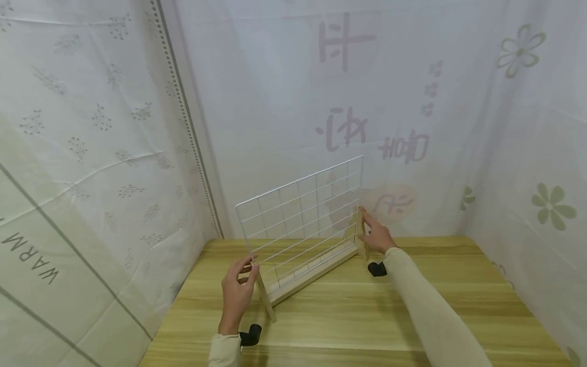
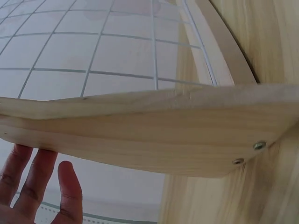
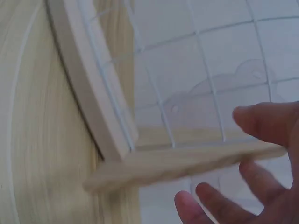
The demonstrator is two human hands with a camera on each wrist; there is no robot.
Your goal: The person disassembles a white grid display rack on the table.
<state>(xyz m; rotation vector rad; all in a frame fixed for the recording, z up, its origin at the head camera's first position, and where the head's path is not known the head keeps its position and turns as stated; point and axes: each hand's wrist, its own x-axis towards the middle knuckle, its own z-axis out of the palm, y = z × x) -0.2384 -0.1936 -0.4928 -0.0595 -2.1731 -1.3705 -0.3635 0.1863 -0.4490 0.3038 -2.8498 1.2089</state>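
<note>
A wire grid rack with a wooden base stands on the table, turned at an angle. In the head view its white wire grid [image 1: 300, 204] rises from a wooden bar [image 1: 314, 272] between two wooden side pieces. My left hand [image 1: 238, 288] holds the upper end of the near-left side piece [image 2: 140, 135], whose outer face shows two screws. At the far-right side piece [image 3: 187, 168], my right hand [image 1: 378, 237] grips its upper end, thumb on one side and fingers on the other.
The wood-grain table [image 1: 348, 326] carries the rack. Printed white curtains [image 1: 275, 102] hang behind and at both sides, close to the table's edges. Black pieces [image 1: 377, 268] sit by both wrists.
</note>
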